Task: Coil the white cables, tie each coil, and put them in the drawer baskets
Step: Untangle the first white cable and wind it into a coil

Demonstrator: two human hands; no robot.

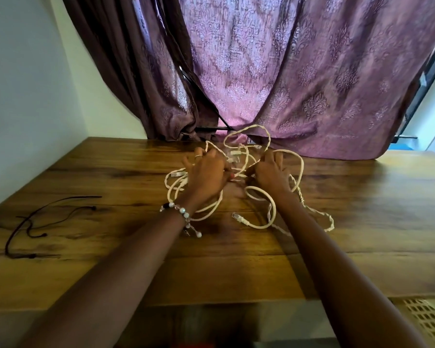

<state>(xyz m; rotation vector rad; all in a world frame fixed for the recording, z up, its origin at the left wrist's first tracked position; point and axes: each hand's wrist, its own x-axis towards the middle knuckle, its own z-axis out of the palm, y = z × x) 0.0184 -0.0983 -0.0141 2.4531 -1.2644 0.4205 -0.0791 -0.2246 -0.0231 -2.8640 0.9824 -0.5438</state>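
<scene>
A tangle of white cables (260, 194) lies on the wooden table (111, 259) near its far edge, with loops spreading left, right and toward me. Clear plugs show on loose ends at the left and front. My left hand (206, 174), with a ring and a beaded bracelet, reaches into the pile and its fingers curl round cable strands. My right hand (271, 172) grips strands at the pile's middle right. A raised loop stands behind both hands. Where exactly the fingertips close is hidden by the backs of the hands.
Dark thin cords (33, 222) lie on the table at the left. A purple patterned curtain (286, 71) hangs behind the table's far edge. A cream perforated basket (427, 320) shows at the bottom right, below the table's front edge. A white wall stands at left.
</scene>
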